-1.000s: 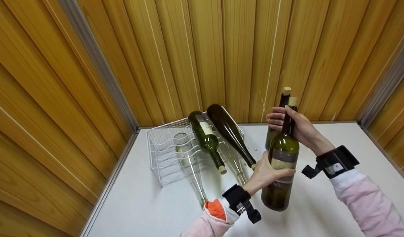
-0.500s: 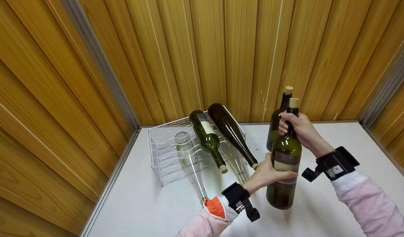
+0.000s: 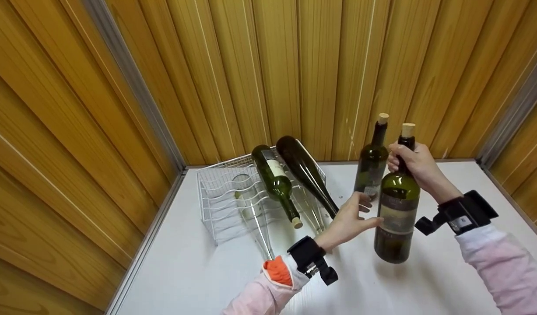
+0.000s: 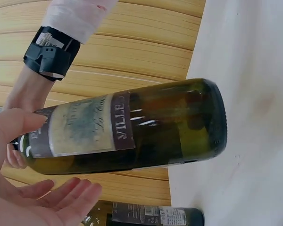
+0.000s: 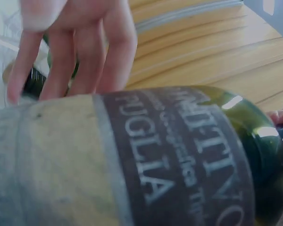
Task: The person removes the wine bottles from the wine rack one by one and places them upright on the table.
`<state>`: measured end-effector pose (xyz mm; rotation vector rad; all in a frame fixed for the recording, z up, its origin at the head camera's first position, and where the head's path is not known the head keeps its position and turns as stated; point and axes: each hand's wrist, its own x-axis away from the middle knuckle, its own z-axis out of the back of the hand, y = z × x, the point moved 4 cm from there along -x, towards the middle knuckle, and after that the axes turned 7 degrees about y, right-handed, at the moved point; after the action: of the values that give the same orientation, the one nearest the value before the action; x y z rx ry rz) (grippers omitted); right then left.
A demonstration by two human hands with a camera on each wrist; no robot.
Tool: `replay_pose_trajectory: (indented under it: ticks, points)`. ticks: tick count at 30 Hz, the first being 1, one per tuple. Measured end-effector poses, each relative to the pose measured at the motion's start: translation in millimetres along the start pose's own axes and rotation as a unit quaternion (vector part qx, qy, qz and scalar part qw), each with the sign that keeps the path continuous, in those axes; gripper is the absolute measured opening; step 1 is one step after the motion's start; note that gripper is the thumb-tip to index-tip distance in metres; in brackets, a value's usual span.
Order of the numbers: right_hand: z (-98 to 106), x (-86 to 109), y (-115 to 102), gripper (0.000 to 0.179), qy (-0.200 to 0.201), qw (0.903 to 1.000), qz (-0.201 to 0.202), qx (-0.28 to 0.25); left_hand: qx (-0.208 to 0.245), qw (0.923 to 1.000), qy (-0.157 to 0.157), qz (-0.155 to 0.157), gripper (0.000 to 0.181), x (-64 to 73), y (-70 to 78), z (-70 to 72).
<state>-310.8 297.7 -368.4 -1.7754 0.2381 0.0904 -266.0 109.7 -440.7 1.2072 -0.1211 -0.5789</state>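
My right hand (image 3: 419, 166) grips a dark green wine bottle (image 3: 397, 214) by its neck, below the cork. The bottle stands nearly upright, with a cream and dark label facing me. My left hand (image 3: 349, 223) is beside its body with the fingers spread, the thumb tip right at the label's edge. In the left wrist view, the open palm and fingers (image 4: 70, 202) lie alongside the bottle (image 4: 165, 127). A second corked wine bottle (image 3: 373, 162) stands behind, partly overlapped by my left fingertips in the head view.
A white wire rack (image 3: 211, 210) stands left of centre on the white table (image 3: 172, 271). Across its top lie a labelled green bottle (image 3: 272, 175) and a darker bottle (image 3: 301, 170). Clear bottles (image 3: 257, 223) lie lower in it. Wood-patterned walls (image 3: 268, 78) enclose the table.
My right hand has closed round the bottle's neck and carried the bottle to the right. The left hand has loosened from its body and spread its fingers. The bottle behind shows more.
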Motion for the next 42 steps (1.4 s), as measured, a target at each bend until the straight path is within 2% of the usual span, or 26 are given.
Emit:
replay_pose_trajectory:
  ticks: [4, 8, 18, 23, 28, 37, 40, 42]
  points:
    - [15.7, -8.8, -0.6, 0.029, 0.03, 0.9976, 0.037, 0.05, -0.006, 0.9997, -0.006, -0.024, 0.03, -0.1, -0.6, 4.4]
    - [29.4, -18.3, 1.3, 0.031, 0.059, 0.992, 0.063, 0.092, -0.005, 0.9997, -0.003, -0.023, 0.025, 0.5, -3.5, 7.3]
    - [53.6, -34.2, 8.3, 0.029, 0.121, 0.9853, 0.072, 0.096, -0.004, 0.9998, -0.001, -0.019, 0.024, 1.4, -4.4, 12.5]
    - [61.2, -39.9, 11.9, 0.026, 0.172, 0.9711, 0.098, 0.133, -0.005, 0.9997, -0.005, -0.023, 0.024, 2.1, -5.8, 12.8]
    - [65.3, -47.4, 18.8, 0.022, 0.232, 0.9602, 0.107, 0.113, 0.003, 0.9998, -0.015, -0.014, 0.027, 3.8, -9.0, 10.8]
    - [71.6, -57.7, 33.9, 0.015, 0.317, 0.9218, 0.128, 0.182, -0.014, 0.9993, -0.035, -0.007, 0.023, 7.3, -11.5, 10.2]
    - [71.5, -59.4, 39.9, 0.016, 0.332, 0.9165, 0.143, 0.172, -0.024, 0.9989, -0.039, -0.007, 0.021, 9.3, -12.9, 11.0]
    - [70.0, -59.5, 42.5, 0.018, 0.335, 0.9173, 0.15, 0.154, -0.028, 0.9987, -0.041, -0.01, 0.021, 10.0, -13.1, 11.7]
